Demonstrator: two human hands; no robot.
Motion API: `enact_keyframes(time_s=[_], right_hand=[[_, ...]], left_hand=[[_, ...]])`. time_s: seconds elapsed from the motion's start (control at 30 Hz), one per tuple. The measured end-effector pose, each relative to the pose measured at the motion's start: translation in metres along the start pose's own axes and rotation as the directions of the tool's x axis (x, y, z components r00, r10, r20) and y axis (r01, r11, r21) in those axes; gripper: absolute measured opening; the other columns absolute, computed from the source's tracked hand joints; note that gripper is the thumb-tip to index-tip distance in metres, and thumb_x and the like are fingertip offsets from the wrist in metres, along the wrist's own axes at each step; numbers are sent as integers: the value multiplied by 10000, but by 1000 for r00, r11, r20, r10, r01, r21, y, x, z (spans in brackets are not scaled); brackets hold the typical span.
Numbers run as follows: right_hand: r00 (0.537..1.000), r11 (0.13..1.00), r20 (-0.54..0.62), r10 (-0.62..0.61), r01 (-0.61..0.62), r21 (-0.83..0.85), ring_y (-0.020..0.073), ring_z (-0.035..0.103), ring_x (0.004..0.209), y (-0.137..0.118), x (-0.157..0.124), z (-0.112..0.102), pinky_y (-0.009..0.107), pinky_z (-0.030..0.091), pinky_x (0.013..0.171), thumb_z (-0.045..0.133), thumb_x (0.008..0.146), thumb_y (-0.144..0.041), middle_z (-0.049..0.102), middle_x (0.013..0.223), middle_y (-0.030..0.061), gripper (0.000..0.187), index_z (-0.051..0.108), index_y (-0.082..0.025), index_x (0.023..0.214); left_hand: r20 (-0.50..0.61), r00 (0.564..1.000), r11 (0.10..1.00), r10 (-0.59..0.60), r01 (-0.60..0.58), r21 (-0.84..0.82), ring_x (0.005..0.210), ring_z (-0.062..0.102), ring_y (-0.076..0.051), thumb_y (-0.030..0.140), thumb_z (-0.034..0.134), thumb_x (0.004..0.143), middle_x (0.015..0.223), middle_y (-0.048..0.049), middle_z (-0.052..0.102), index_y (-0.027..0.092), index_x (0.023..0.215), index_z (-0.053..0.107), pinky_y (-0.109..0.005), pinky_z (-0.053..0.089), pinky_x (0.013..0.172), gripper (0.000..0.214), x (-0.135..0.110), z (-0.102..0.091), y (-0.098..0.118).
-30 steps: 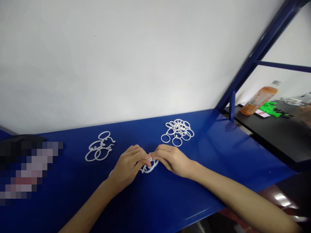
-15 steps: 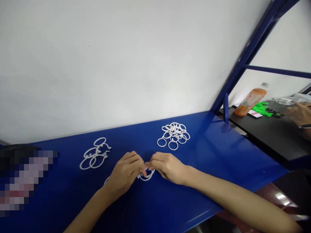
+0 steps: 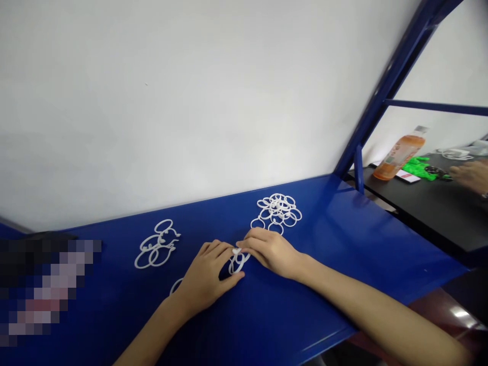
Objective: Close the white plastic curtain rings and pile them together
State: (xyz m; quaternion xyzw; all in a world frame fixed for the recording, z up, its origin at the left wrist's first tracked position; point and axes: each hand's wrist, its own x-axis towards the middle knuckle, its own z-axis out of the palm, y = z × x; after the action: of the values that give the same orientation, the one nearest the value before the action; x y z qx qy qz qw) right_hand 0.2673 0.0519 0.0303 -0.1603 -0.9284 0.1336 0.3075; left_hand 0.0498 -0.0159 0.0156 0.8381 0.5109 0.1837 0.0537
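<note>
My left hand (image 3: 208,277) and my right hand (image 3: 270,250) meet over a white plastic ring (image 3: 237,262) on the blue shelf (image 3: 343,239). Both hands pinch this ring with curled fingers, the left from below-left, the right from above-right. Another white ring (image 3: 176,285) peeks out by my left wrist. Behind my right hand lies a heap of several white rings (image 3: 277,212). A smaller cluster of linked rings (image 3: 157,243) lies to the left of my hands.
A blue slanted post (image 3: 385,86) rises at the right end of the shelf. Beyond it a black table (image 3: 427,203) holds an orange bottle (image 3: 398,154), green objects (image 3: 419,167) and another person's hand (image 3: 470,174). A white wall stands behind.
The ring between my fingers has tipped up and shifted slightly right. My left thumb now reaches under it. The view has shifted a little.
</note>
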Motion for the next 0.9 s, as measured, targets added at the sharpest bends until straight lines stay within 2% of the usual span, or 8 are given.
enact_keyframes(time_s=[0.27,0.43,0.53,0.63,0.77,0.9], right_hand=[[999,999,54,1,2,-51,150,624,824,-2,0,-2,268,536,729,423,1055,-269,660,941,85,290,671,-141,1134],[999,998,5,33,-33,-56,157,619,818,-1,0,-3,277,538,719,415,1057,-266,661,926,83,287,665,-144,1128],[995,997,-80,53,-58,-57,160,614,803,2,0,-2,281,539,711,440,1049,-269,655,912,82,262,664,-144,1102],[987,996,-143,69,-76,-45,161,617,800,6,0,-1,279,540,707,462,1040,-266,659,916,84,239,661,-140,1083],[982,993,-163,100,-108,-37,169,632,831,8,-1,2,293,549,732,475,1036,-276,671,937,87,231,655,-140,1084],[978,989,-166,127,-138,-53,171,640,834,7,-1,3,296,548,724,475,1035,-277,676,944,85,225,655,-146,1073]], left_hand=[[-165,973,985,-162,169,28,966,611,-257,589,678,808,1037,-35,671,239,1045,626,-430,475,850,426,0,2,-11],[-209,964,986,-164,162,-27,1059,633,-267,537,668,839,1127,-35,689,256,1128,594,-474,491,946,409,-2,-1,-11],[-182,970,976,-162,130,-173,1164,632,-241,425,656,873,1290,-35,654,294,1332,480,-451,504,1015,509,-4,-2,-8],[-101,983,950,-154,119,-290,1238,617,-223,308,621,891,1411,-53,596,309,1472,314,-430,510,1051,657,-6,-4,-3],[-23,994,941,-108,94,-324,1277,596,-226,225,573,890,1443,-70,577,299,1529,241,-414,510,1067,725,-8,-5,4],[-3,995,943,-98,92,-319,1268,603,-232,216,574,885,1408,-63,611,307,1562,187,-418,516,1058,785,-9,-7,4]])
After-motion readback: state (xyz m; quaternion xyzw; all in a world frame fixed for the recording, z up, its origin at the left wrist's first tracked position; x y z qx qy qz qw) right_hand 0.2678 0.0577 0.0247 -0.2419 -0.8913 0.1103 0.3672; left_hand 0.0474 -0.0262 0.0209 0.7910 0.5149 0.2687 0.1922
